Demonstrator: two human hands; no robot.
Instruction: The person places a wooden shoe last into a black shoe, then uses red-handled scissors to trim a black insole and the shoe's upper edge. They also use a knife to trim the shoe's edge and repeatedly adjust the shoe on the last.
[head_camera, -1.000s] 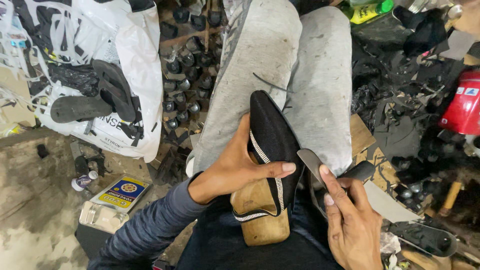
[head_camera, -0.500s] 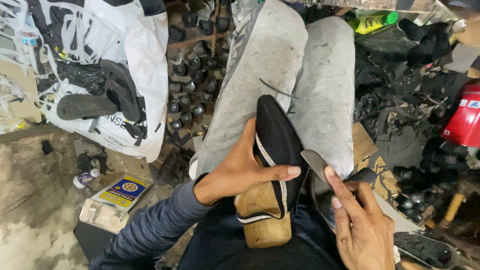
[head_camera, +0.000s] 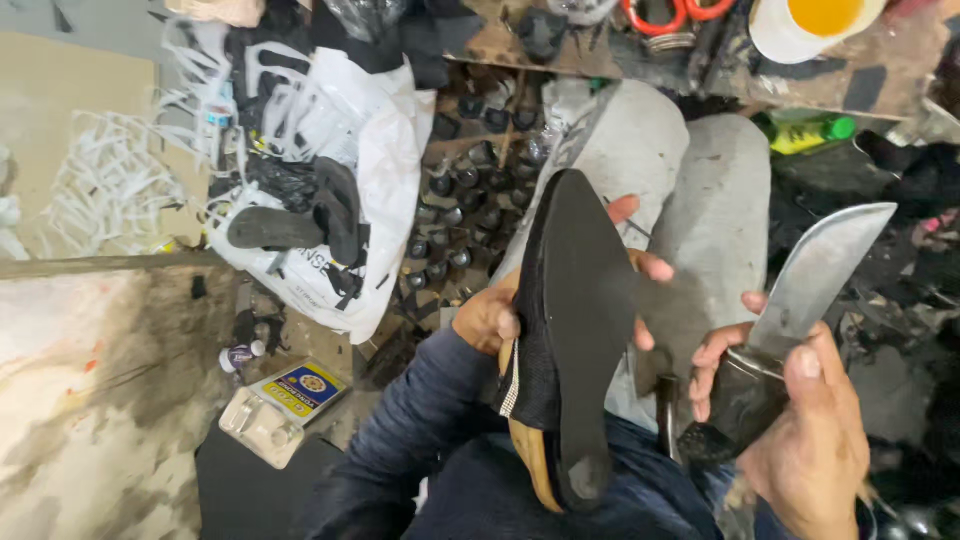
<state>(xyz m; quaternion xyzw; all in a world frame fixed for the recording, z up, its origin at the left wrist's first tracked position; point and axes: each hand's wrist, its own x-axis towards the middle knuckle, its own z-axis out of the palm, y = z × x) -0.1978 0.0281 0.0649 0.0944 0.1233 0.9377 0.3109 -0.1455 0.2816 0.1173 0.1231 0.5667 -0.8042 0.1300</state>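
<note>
L hand (head_camera: 500, 318) wrapped round black shoe (head_camera: 575, 330), sole up, toe pointing away, over lap between knees. R hand (head_camera: 800, 440) fisted on knife (head_camera: 800, 320) handle, thumb on top, blade tilted up-right, apart from shoe edge. White bag (head_camera: 370, 180) left, well apart; bench edge (head_camera: 620, 60) beyond knees.

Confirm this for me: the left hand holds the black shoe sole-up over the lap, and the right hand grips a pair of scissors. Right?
Not quite. The head view shows the right hand gripping a broad-bladed knife by its dark handle, not scissors. The rest stands: the left hand holds the black shoe sole-up over the lap.
</note>
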